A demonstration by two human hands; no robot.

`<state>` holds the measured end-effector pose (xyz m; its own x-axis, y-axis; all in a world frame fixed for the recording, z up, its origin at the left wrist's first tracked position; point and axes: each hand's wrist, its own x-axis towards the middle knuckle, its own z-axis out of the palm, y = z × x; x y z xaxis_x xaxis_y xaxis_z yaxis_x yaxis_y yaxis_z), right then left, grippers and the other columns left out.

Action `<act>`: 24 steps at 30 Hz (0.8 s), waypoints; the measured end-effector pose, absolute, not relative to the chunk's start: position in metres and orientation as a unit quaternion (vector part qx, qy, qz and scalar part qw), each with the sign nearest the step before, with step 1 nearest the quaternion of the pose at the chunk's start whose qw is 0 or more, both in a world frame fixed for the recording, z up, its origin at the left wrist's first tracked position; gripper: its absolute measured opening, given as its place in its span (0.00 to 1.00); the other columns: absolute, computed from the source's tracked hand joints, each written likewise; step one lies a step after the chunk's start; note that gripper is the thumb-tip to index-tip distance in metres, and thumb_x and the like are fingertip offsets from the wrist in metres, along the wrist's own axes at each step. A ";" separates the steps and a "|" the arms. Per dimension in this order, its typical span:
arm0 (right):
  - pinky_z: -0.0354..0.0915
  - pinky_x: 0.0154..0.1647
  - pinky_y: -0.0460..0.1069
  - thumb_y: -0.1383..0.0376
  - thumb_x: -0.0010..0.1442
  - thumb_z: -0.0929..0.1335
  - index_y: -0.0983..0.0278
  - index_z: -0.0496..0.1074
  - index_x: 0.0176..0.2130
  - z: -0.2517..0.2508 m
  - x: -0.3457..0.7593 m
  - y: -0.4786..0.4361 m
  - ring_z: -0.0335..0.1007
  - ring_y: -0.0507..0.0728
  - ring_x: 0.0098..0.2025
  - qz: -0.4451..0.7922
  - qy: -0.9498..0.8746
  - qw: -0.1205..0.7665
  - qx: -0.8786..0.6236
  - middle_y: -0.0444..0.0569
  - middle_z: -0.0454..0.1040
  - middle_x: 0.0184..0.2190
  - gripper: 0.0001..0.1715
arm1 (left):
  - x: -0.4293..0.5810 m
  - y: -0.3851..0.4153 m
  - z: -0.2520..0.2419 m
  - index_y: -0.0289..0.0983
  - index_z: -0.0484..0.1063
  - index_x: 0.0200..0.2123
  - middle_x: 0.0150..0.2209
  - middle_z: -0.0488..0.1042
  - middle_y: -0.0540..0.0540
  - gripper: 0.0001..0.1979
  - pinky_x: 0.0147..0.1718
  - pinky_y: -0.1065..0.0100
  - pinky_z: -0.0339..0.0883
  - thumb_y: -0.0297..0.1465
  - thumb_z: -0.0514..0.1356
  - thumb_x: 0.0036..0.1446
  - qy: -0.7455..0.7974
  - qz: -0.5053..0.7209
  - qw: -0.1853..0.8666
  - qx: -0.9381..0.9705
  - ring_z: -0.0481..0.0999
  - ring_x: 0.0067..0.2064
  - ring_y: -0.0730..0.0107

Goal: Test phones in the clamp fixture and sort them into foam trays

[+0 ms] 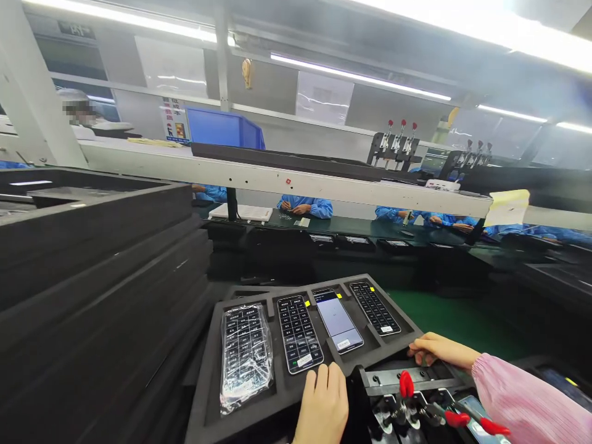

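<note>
A black foam tray (210,370) lies tilted in front of me, with smartphones in its slots. The leftmost phone (245,348) is wrapped in clear plastic. Beside it are a phone with a dark grid screen (300,333), one with a pale lit screen (339,320) and another dark grid phone (375,308); these three carry yellow tabs. My left hand (324,401) is closed over the tray's near edge, fingertips curled. At the right corner, my right hand (428,349) pinches the rim. Between my hands stands a clamp fixture (398,382) with red-tipped levers.
Stacked black foam trays (106,265) rise high on the left. A white shelf (296,179) crosses ahead, bearing a blue bin (222,128) and upright toggle clamps (395,145). Co-workers in blue sleeves (319,206) work at the bench beyond. Another phone (474,410) lies beside the fixture.
</note>
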<state>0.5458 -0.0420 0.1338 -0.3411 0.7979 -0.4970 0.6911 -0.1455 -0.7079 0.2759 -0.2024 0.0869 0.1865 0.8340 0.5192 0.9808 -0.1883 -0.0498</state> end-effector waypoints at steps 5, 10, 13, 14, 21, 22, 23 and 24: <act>0.60 0.23 0.41 0.56 0.47 0.64 0.69 0.72 0.26 0.126 0.548 -0.033 0.62 0.47 0.20 0.512 -0.618 0.067 -0.593 0.50 0.72 0.24 0.18 | 0.270 -0.202 0.099 0.34 0.71 0.43 0.36 0.70 0.45 0.13 0.35 0.61 0.63 0.24 0.58 0.52 -0.604 -0.161 0.238 -0.743 0.68 0.37 0.63; 0.53 0.17 0.38 0.63 0.50 0.62 0.68 0.71 0.28 0.118 0.538 -0.012 0.61 0.44 0.19 0.499 -0.592 0.106 -0.624 0.48 0.72 0.26 0.12 | 0.262 -0.190 0.112 0.34 0.70 0.44 0.40 0.71 0.45 0.16 0.39 0.58 0.63 0.25 0.61 0.50 -0.594 -0.131 0.208 -0.766 0.68 0.41 0.59; 0.54 0.17 0.38 0.62 0.51 0.63 0.68 0.71 0.27 0.115 0.530 0.003 0.62 0.44 0.20 0.483 -0.595 0.127 -0.630 0.48 0.72 0.25 0.12 | 0.258 -0.178 0.112 0.37 0.70 0.43 0.39 0.72 0.46 0.13 0.39 0.59 0.62 0.25 0.59 0.53 -0.597 -0.139 0.194 -0.766 0.69 0.41 0.60; 0.55 0.18 0.39 0.61 0.51 0.64 0.68 0.70 0.27 0.114 0.528 0.006 0.63 0.45 0.20 0.477 -0.599 0.136 -0.628 0.48 0.72 0.25 0.12 | 0.258 -0.174 0.112 0.37 0.71 0.43 0.39 0.72 0.47 0.12 0.39 0.60 0.62 0.25 0.59 0.53 -0.597 -0.141 0.189 -0.767 0.69 0.41 0.61; 0.61 0.23 0.39 0.60 0.56 0.61 0.67 0.69 0.35 0.109 0.515 0.016 0.70 0.47 0.29 0.419 -0.649 0.170 -0.612 0.51 0.73 0.37 0.14 | 0.260 -0.156 0.101 0.36 0.69 0.47 0.43 0.72 0.45 0.14 0.39 0.60 0.60 0.24 0.57 0.55 -0.603 -0.151 0.196 -0.759 0.68 0.41 0.61; 0.61 0.23 0.40 0.60 0.56 0.61 0.67 0.68 0.35 0.109 0.513 0.015 0.70 0.48 0.30 0.407 -0.660 0.164 -0.610 0.51 0.73 0.37 0.14 | 0.260 -0.156 0.100 0.36 0.68 0.48 0.43 0.72 0.45 0.15 0.39 0.59 0.60 0.24 0.56 0.56 -0.605 -0.150 0.194 -0.757 0.68 0.42 0.61; 0.62 0.24 0.41 0.59 0.56 0.62 0.67 0.68 0.36 0.109 0.511 0.014 0.71 0.49 0.31 0.391 -0.672 0.155 -0.610 0.51 0.74 0.36 0.14 | 0.260 -0.157 0.099 0.36 0.68 0.49 0.43 0.72 0.45 0.16 0.40 0.59 0.60 0.24 0.56 0.56 -0.608 -0.150 0.192 -0.756 0.68 0.42 0.60; 0.63 0.26 0.42 0.58 0.55 0.63 0.67 0.68 0.35 0.110 0.508 0.013 0.71 0.50 0.31 0.371 -0.685 0.144 -0.611 0.51 0.74 0.34 0.15 | 0.259 -0.158 0.100 0.36 0.67 0.50 0.44 0.72 0.44 0.17 0.40 0.59 0.59 0.24 0.56 0.56 -0.610 -0.152 0.190 -0.754 0.68 0.43 0.60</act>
<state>0.5084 0.0130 0.1102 -0.2126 0.9430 -0.2562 0.7300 -0.0210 -0.6832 0.2594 -0.1583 0.0997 0.2098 0.8619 0.4616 0.9777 -0.1838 -0.1011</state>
